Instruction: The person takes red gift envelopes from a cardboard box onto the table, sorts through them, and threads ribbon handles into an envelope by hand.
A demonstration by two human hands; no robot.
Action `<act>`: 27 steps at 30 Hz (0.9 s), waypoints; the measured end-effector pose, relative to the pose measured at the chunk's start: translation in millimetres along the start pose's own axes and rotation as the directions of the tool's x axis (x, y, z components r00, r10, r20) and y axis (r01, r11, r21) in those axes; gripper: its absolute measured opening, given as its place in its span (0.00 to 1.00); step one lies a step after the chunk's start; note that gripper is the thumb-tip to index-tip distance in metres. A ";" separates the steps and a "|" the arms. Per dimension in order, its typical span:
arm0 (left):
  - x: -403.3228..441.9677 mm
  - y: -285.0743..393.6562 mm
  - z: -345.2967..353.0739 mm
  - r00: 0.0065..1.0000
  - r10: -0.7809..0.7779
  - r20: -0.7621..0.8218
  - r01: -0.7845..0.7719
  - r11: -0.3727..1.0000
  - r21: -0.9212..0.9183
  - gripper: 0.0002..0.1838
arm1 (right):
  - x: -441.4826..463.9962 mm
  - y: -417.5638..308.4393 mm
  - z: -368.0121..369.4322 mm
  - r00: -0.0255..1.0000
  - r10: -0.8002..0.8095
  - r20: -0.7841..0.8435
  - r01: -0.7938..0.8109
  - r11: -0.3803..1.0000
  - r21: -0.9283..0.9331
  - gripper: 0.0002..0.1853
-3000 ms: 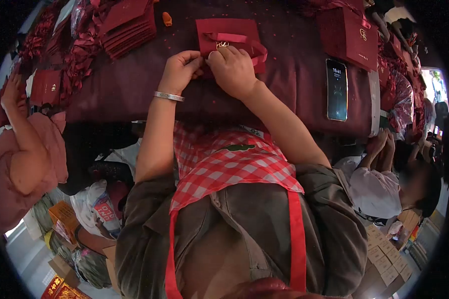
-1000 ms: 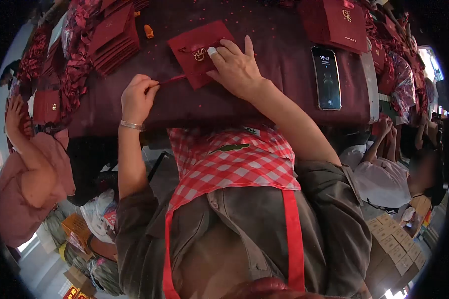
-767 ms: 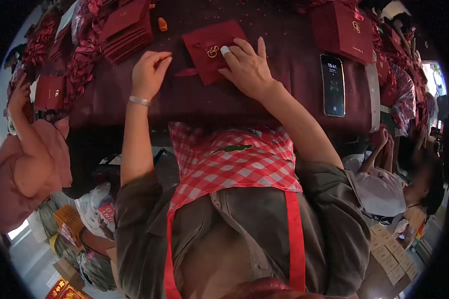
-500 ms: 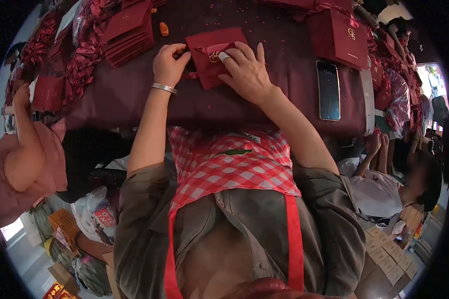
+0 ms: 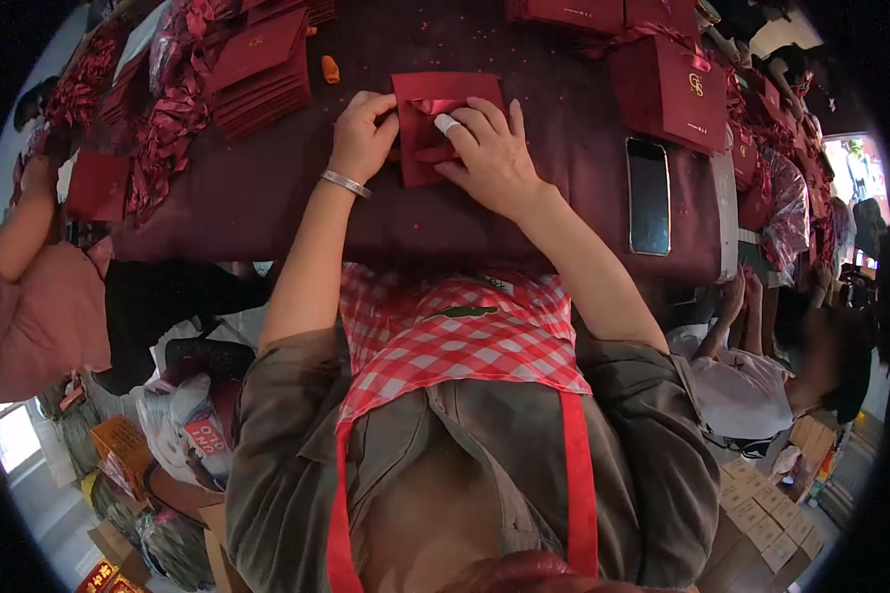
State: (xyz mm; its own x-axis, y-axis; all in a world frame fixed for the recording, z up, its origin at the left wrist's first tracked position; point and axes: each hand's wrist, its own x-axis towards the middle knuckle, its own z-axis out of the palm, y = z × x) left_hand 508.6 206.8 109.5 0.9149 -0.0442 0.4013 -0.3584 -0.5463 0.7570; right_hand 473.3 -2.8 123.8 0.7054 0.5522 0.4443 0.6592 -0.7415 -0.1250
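Observation:
A flat dark red paper gift bag (image 5: 420, 170) lies on the cloth-covered table in front of me. Across its face runs a shiny red ribbon (image 5: 435, 105), partly under my fingers. My left hand (image 5: 364, 136), with a silver bangle on the wrist, is closed in a pinch at the bag's left edge. From the right, my right hand (image 5: 494, 153) lies over the bag with its fingers spread and the little finger raised. Its fingertips rest on the ribbon and bag; a white wrap covers one finger. The undersides of both hands are hidden.
Stacked red bags (image 5: 260, 74) and heaped ribbons (image 5: 158, 158) stand at left, more bags (image 5: 667, 94) at right. A phone (image 5: 649, 198) lies near the front right edge. An orange scrap (image 5: 330, 69) lies behind my left hand. People work at both sides.
The bag and my left hand have shifted slightly right in view, and the bag has turned straighter. Its gold logo, visible before, is now covered. My right hand stays over it.

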 end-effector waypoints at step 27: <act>-0.2 6.9 -41.8 0.967 -0.102 0.234 -0.057 0.807 0.588 0.05 | 7.1 27.4 -2.9 0.929 0.245 0.276 -0.299 0.938 0.174 0.66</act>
State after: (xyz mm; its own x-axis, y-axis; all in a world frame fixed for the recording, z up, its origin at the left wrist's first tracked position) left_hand 498.2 238.0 136.2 0.9647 -0.1826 0.1897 -0.2320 -0.9301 0.2848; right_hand 495.6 -20.3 126.1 0.8890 0.4368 0.1372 0.4528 -0.7944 -0.4048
